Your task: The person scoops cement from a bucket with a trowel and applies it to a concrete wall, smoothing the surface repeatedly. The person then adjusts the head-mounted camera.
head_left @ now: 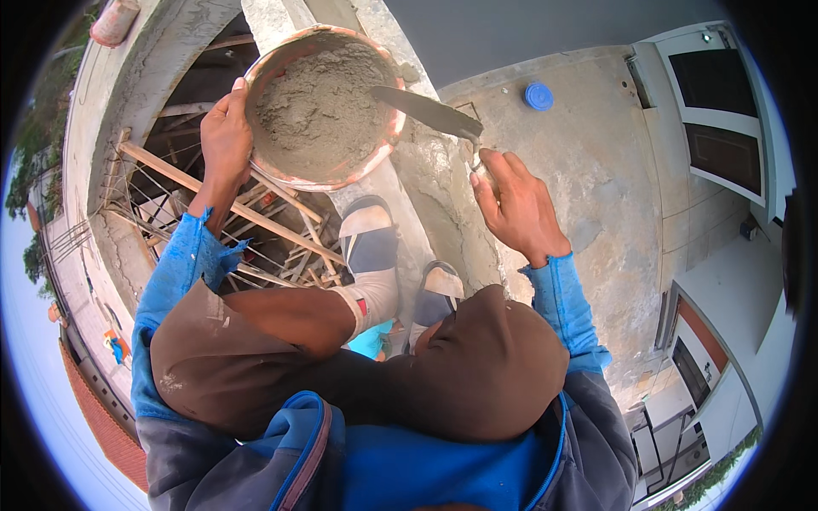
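Observation:
My left hand (226,136) grips the rim of a round orange pan (388,140) full of grey wet mortar (319,111), held up at the top centre. My right hand (515,204) holds the handle of a metal trowel (426,109), whose blade tip lies over the pan's right edge, touching the mortar. Both my forearms wear blue sleeves. My knees in brown trousers and my sandalled feet (371,234) stand on a narrow cement ledge (426,196) below the pan.
Left of the ledge, an opening shows wooden poles and steel bars (256,221) far below. To the right is a rough concrete slab (596,162) with a blue round cap (538,95) on it, beyond it white walls and dark doors (716,111).

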The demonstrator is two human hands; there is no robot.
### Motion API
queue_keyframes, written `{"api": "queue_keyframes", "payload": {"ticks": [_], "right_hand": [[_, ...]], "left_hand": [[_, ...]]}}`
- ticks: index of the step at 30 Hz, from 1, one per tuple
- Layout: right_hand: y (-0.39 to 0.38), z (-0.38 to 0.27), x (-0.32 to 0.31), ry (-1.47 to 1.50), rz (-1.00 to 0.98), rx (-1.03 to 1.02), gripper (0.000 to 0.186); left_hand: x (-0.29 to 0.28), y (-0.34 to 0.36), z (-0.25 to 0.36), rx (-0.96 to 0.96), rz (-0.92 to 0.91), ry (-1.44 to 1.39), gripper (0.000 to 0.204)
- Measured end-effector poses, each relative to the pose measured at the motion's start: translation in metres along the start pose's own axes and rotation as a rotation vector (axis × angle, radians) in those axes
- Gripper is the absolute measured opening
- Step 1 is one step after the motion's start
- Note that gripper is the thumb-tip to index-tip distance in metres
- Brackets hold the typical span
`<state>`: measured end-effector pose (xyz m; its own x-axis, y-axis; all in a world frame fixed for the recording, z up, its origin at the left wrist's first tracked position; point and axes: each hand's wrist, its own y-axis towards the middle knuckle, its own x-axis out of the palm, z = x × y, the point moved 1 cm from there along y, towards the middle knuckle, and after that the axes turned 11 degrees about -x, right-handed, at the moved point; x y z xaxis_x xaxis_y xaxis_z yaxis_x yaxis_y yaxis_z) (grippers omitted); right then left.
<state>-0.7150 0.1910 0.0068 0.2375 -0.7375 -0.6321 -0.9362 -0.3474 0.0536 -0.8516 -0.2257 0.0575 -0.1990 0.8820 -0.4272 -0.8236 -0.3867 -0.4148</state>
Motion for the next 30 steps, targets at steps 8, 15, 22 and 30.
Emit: {"api": "queue_keyframes", "payload": {"ticks": [8, 15, 22, 30], "right_hand": [[0.141, -0.059, 0.02, -0.704, -0.149, -0.229, 0.036], [0.096, -0.071, 0.035, -0.247, -0.447, -0.043, 0.036], [0.102, -0.097, 0.066, 0.158, -0.631, -0.041, 0.043], [0.082, -0.078, 0.036, 1.072, -0.671, 0.402, 0.04]], "left_hand": [[0.017, -0.032, 0.017, 0.081, 0.068, 0.157, 0.049], [0.031, -0.05, 0.024, 0.088, 0.15, 0.098, 0.048], [0.033, -0.053, 0.023, 0.202, 0.214, 0.182, 0.047], [0.03, -0.045, 0.015, 0.126, 0.175, 0.128, 0.048]]}}
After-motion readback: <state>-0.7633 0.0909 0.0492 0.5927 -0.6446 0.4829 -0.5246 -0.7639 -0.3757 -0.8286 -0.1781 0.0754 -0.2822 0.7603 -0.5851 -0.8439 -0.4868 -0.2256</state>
